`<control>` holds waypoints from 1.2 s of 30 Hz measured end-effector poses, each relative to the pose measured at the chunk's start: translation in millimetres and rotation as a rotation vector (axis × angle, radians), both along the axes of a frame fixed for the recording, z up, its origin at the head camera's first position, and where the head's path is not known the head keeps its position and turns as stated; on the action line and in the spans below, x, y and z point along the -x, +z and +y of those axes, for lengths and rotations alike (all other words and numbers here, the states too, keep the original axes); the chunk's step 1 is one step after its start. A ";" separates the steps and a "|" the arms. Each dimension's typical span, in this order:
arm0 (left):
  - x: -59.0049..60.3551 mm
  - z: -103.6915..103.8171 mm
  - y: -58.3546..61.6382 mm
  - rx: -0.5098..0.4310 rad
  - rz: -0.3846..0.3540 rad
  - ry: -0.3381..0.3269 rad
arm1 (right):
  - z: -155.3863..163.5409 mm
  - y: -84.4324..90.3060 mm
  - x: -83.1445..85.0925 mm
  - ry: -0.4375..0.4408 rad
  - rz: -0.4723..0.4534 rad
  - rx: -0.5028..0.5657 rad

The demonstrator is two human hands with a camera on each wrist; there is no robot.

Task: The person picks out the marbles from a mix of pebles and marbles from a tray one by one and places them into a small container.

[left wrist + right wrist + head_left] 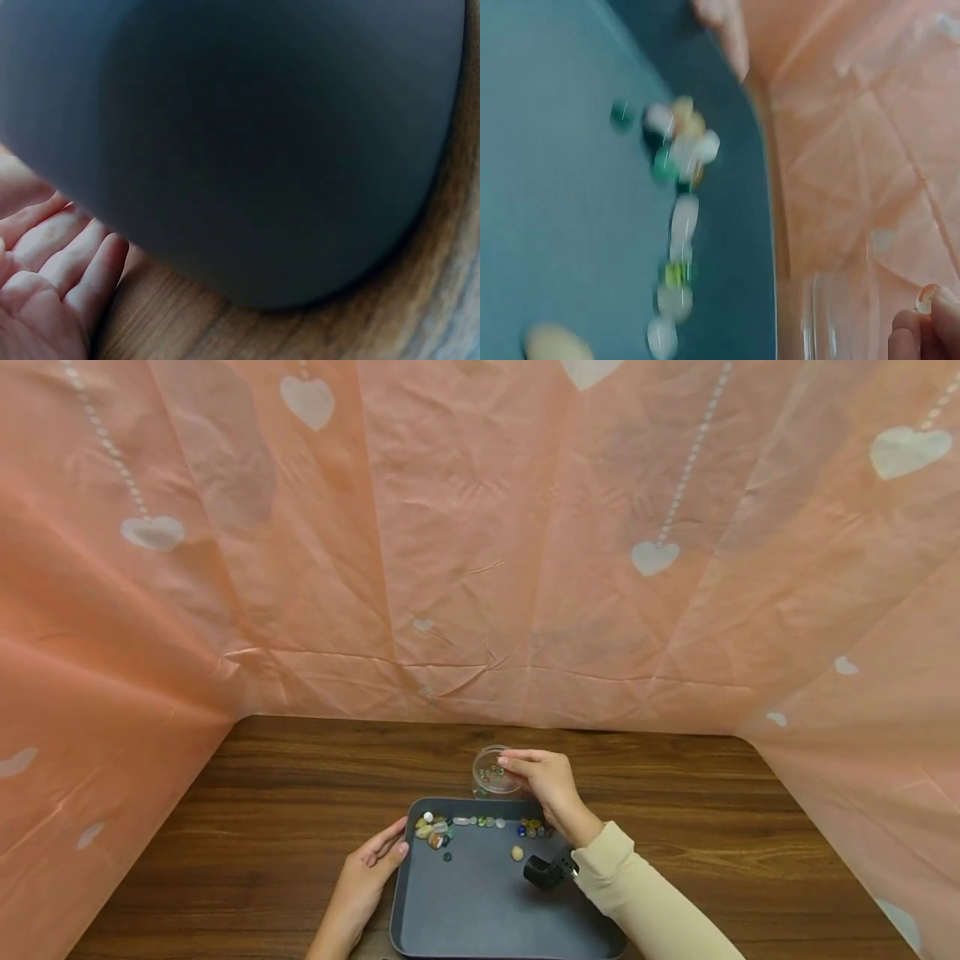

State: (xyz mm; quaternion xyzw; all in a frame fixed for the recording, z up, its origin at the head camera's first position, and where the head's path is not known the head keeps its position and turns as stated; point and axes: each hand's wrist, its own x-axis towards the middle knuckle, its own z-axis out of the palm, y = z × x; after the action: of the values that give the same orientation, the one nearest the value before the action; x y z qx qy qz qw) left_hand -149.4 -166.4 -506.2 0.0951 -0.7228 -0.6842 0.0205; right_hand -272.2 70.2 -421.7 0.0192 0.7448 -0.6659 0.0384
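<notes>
A dark grey tray lies on the table, its left rim gripped by my left hand, thumb on the rim. In the left wrist view, fingers of the left hand extend along the tray's outer side. My right hand is over a clear round jar behind the tray. Between its thumb and fingertips it pinches a small glassy marble with an orange streak. Several small glass pieces show in the jar. Polished stones cluster in the tray's far left corner.
Along the tray's far side runs a row of pale and green stones. Blue and amber marbles lie at its far right, near a cream stone. Pink heart-patterned cloth surrounds the wooden table.
</notes>
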 end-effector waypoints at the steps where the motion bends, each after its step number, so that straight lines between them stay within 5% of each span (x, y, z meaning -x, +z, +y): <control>1: -0.1 -0.1 -0.1 0.001 -0.001 -0.001 | 0.2 -0.1 2.0 0.000 0.047 -0.073; 8: 0.0 -0.6 -0.4 0.014 0.003 -0.006 | -1.6 -4.5 10.1 0.046 0.304 -0.544; 16: 0.1 -0.1 -0.5 -0.009 0.013 -0.012 | -7.1 -8.2 7.7 0.123 0.484 -0.721; 27: -0.3 -1.5 -0.9 -0.003 -0.001 -0.011 | -8.7 -6.8 7.3 0.129 0.467 -0.715; 36: 0.1 -1.3 -1.3 -0.019 0.010 -0.007 | -9.3 -13.8 -21.9 0.013 0.400 -0.370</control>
State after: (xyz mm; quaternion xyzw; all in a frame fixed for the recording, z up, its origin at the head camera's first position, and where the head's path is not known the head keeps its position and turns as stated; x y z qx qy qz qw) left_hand -149.5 -167.7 -507.5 0.0892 -0.7165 -0.6915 0.0209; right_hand -250.3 60.9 -435.5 -0.1108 0.8467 -0.5087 -0.1094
